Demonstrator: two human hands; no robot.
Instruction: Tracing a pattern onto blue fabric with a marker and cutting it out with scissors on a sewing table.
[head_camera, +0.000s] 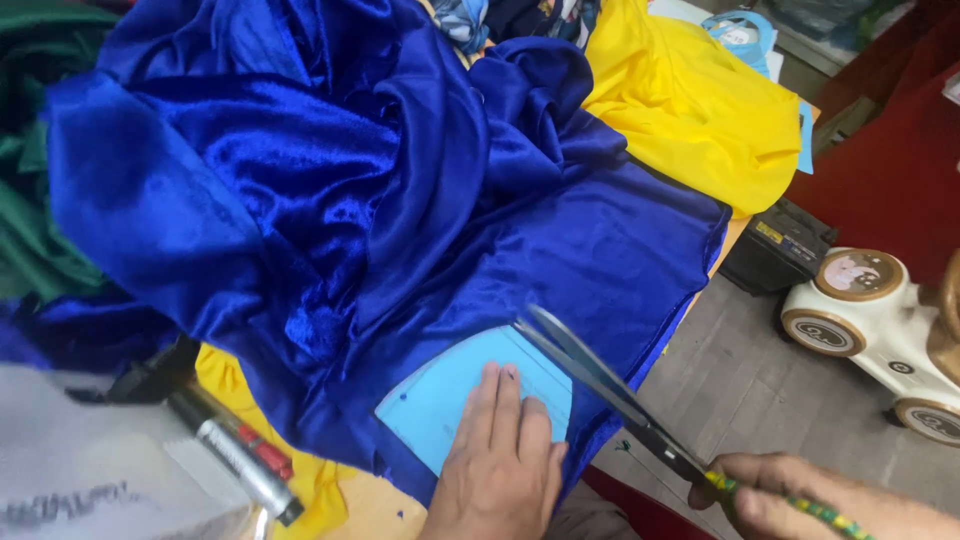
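At the bottom centre, our left hand (500, 470) lies flat, fingers together, on a light blue paper pattern (450, 395) atop blue fabric (400, 200). At lower right, our right hand (775, 500) is clamped on open scissors (600, 385).

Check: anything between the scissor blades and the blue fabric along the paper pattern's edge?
Nothing visible. The scissors, in the right hand, lie open at the light blue paper pattern; the left hand presses it onto the blue fabric, fingers beside the blades.
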